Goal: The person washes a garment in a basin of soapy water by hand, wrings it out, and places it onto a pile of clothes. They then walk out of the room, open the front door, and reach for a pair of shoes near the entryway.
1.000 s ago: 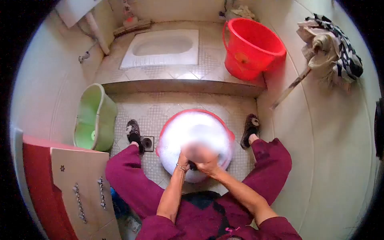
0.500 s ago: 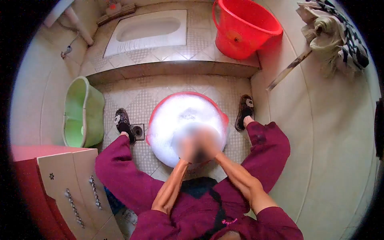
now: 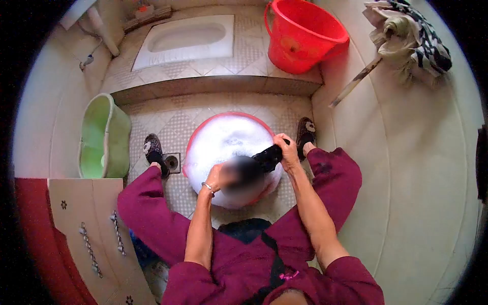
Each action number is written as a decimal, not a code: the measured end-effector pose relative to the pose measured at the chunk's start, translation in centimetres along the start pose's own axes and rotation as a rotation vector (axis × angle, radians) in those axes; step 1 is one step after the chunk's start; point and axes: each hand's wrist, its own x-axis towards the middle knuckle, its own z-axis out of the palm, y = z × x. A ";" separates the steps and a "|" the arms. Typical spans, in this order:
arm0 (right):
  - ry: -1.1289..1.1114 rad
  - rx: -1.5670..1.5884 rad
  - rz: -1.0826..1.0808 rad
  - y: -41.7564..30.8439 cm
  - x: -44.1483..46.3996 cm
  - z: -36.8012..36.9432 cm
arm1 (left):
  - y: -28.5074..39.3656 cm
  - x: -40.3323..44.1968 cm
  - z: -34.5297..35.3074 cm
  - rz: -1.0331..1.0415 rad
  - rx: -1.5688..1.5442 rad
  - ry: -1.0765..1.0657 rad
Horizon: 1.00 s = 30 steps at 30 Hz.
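Observation:
A wide red basin full of white suds stands on the floor between my feet. Over its near right side a black cloth, perhaps a garment, is stretched between my hands. My right hand is closed on the cloth's upper right end, above the rim. At the other end my left hand, with a bracelet at the wrist, is closed on the cloth. A round blur covers the left fingers and much of the cloth, so its kind cannot be made out.
A green tub stands left, above a cabinet with twisted handles. Beyond the tiled step are a squat toilet and a red bucket. A mop leans along the right wall. A floor drain lies by my left foot.
My hands were together at the suds and have moved apart. The right hand rose to the right with one end of the black cloth, which now shows clear of the foam.

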 end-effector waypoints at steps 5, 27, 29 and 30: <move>-0.447 -0.561 -0.088 -2.8 -4.3 3.0 | 1.9 0.0 -0.6 0.094 -0.314 0.190; -0.027 -0.368 -0.272 -6.2 -4.6 7.4 | 8.7 3.5 0.9 -0.019 -0.848 0.242; 0.124 -0.327 -0.229 -0.8 -1.4 4.9 | 4.3 4.9 2.0 -0.240 -1.122 0.244; 0.177 -0.402 -0.174 2.2 0.2 3.4 | 1.3 6.1 2.8 -0.304 -1.166 0.334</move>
